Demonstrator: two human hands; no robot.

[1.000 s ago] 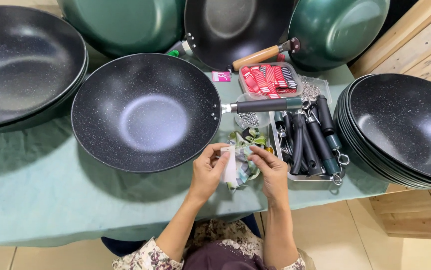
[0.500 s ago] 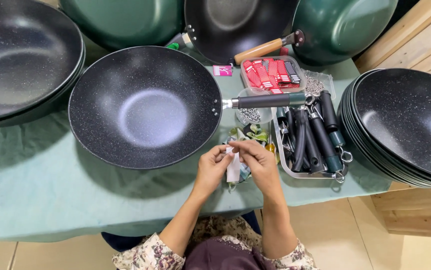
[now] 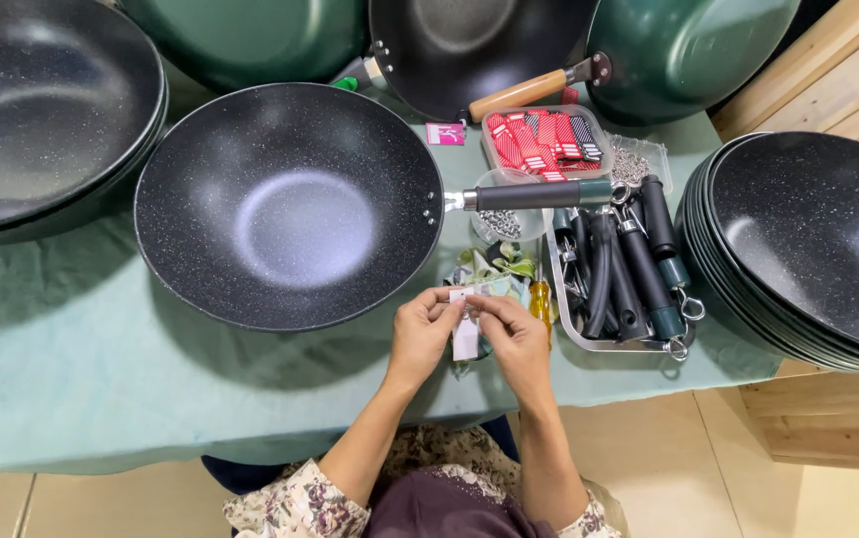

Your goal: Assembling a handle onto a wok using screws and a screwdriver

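Head view: black wok [image 3: 290,204] sits on the counter [image 3: 71,379]. Left hand [image 3: 422,334] and right hand [image 3: 514,334] meet just below its rim, forearms angled inward, both grips pinching 1 small white tag [image 3: 466,334]. Tray of handles [image 3: 624,264] on the right.

Big wok [image 3: 290,204] is black with white speckles, sitting on a pale green tablecloth [image 3: 71,379]. At 2 o'clock from it, red-and-striped tags [image 3: 539,141]; sleeves [image 3: 300,503] are floral.

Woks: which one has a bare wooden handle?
The wok at the top centre, lying behind the speckled wok with the dark handle. Its tan wooden handle points toward the tray of red tags; no other shows wood.
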